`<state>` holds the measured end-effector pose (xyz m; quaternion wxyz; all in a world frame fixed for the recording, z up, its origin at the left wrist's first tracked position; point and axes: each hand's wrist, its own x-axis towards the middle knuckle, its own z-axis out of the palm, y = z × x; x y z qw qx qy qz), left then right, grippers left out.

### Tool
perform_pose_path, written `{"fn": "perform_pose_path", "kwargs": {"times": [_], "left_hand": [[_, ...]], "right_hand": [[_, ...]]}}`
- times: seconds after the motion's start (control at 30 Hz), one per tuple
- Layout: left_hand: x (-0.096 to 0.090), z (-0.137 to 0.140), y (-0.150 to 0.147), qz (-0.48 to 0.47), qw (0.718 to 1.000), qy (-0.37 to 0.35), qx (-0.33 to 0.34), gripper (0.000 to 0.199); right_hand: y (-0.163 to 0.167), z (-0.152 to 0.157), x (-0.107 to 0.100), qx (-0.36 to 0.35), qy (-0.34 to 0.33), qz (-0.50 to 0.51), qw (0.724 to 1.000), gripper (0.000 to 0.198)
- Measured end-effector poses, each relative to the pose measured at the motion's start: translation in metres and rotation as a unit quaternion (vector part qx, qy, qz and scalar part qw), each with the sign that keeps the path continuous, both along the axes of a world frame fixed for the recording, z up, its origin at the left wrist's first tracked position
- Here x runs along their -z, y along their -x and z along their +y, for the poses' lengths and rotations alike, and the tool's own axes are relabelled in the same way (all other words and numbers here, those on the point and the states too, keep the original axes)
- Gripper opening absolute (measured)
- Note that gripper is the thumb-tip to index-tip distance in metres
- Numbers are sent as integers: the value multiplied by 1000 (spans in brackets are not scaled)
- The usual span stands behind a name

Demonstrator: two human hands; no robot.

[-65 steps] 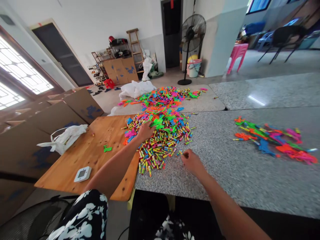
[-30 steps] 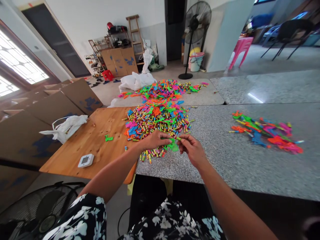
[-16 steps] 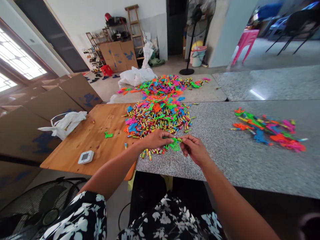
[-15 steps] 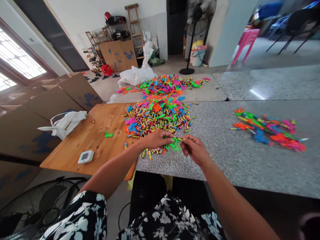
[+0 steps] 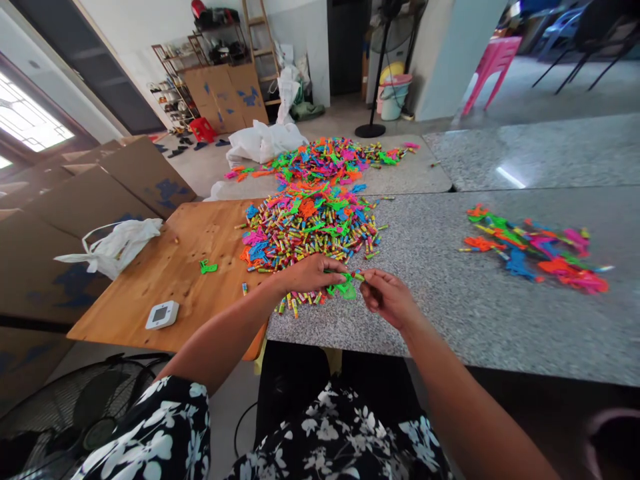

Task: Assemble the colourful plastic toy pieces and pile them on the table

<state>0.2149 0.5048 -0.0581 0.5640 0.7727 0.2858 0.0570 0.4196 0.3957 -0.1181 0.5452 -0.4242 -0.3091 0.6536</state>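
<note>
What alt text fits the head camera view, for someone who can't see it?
The left hand holds a green plastic piece while the right hand pinches a small tube against it. Beyond lies a colourful heap of plastic pieces and tubes, with a wooden tabletop at left and a speckled grey tabletop at right.

On your left, you have a white bag (image 5: 120,247) and a white gadget (image 5: 162,315). Big boxes (image 5: 65,213) stand past the bag. A fan (image 5: 95,400) is low down beside you. Far ahead of you are a ladder (image 5: 263,51), a red stool (image 5: 203,129) and a bucket (image 5: 393,105).
</note>
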Motion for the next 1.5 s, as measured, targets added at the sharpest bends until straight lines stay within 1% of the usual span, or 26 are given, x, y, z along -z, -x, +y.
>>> {"fn": "perform_pose_path", "kwargs": {"times": [0.1,0.2,0.3,0.37,0.4,0.47,0.5,0.53,0.6,0.67,0.7,0.73,0.77,0.8,0.87,0.9,0.93,1.0,1.07,1.1,1.17,1.23,1.3,1.4,1.47,1.5], "left_hand": [[7,2,-2,-8,1000,-9,-1,32],[20,2,-7,-17,999,28,-1,35],[39,-1,-16,-24,996,85,22,38],[51,0,-26,-8,994,96,50,38],[56,3,-31,8,995,82,63,37],[61,18,-39,43,997,1,57,34],[62,31,-41,56,996,-61,31,31],[61,47,-41,69,989,-128,-10,29],[55,86,-38,95,956,-247,-129,26],[47,125,-30,134,898,-339,-248,25],[43,143,-26,154,865,-377,-294,26],[40,159,-24,176,835,-405,-329,28],[39,172,-22,198,812,-425,-348,30],[38,184,-22,221,798,-436,-353,33],[41,202,-25,263,793,-443,-325,46],[43,209,-28,281,797,-445,-296,53],[46,214,-32,295,805,-444,-261,60],[50,222,-37,321,820,-435,-189,67],[52,224,-39,338,821,-440,-133,63],[53,221,-38,339,818,-450,-113,58],[51,212,-33,318,814,-478,-85,47],[49,198,-24,268,819,-502,-76,38],[46,181,-13,193,824,-523,-101,33],[43,156,1,55,830,-521,-192,29],[43,137,6,-32,847,-455,-275,24],[44,126,6,-74,856,-395,-324,24]], "right_hand": [[-10,0,-1,-17,-46,-95,994,37],[-24,-2,-2,-61,-49,-166,983,37],[-37,-5,3,-144,-6,-176,974,37],[-46,-6,11,-181,36,-163,969,35],[-53,-6,16,-189,57,-157,968,33],[-73,-4,27,-171,93,-159,968,30],[-88,-2,33,-135,112,-163,971,28],[-105,0,37,-72,129,-164,975,24],[-140,6,45,148,149,-135,968,17],[-167,12,52,372,124,-76,917,13],[-174,15,55,440,110,-60,889,12],[-175,18,58,468,103,-63,875,12],[-171,22,61,457,108,-88,878,14],[-161,26,64,415,120,-134,892,16],[-132,39,69,289,131,-268,910,21],[-116,47,71,232,115,-349,901,24],[-100,55,73,185,89,-433,878,26],[-73,71,72,107,31,-585,803,34],[-56,81,69,36,8,-689,724,40],[-50,83,67,5,7,-720,694,42],[-44,82,63,-36,7,-753,657,41],[-41,75,62,-64,-4,-767,638,36],[-39,67,63,-85,-15,-775,626,30],[-36,58,65,-97,-21,-775,624,25],[-34,57,65,-94,-26,-764,638,25],[-32,58,65,-91,-30,-754,650,23]]}}
